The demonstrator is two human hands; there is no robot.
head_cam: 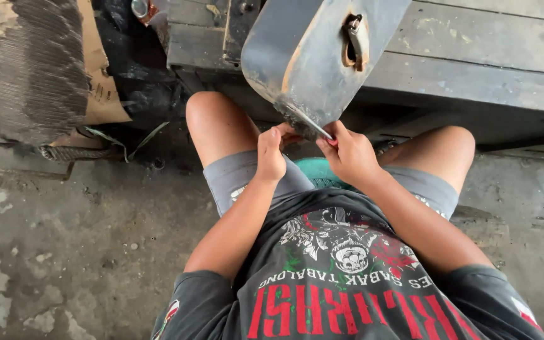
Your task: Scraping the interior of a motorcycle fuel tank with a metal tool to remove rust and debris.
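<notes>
- The concrete floor (83, 252) fills the lower left, grey and stained with pale patches.
- A dark wooden worktop (473, 56) of worn planks runs across the top right, in front of the seated person's bare knees.
- A sheet of ribbed cardboard (39, 69) lies at the top left, partly on the floor.
- A grey metal panel (303, 56), curved and scuffed with rust along one edge, leans tilted from the worktop down toward the person's lap; a rusted slot with a small metal latch (355, 39) sits near its upper part.
- A teal seat (316, 171) shows between the thighs, mostly hidden.
- The right hand (349, 153) is closed around a thin metal tool (315, 123), whose tip rests against the panel's lower edge; a bit of red shows at the grip.
- The left hand (271, 153) is curled narrow just beside it, fingertips touching the panel's bottom corner; I cannot tell whether it pinches anything.
</notes>
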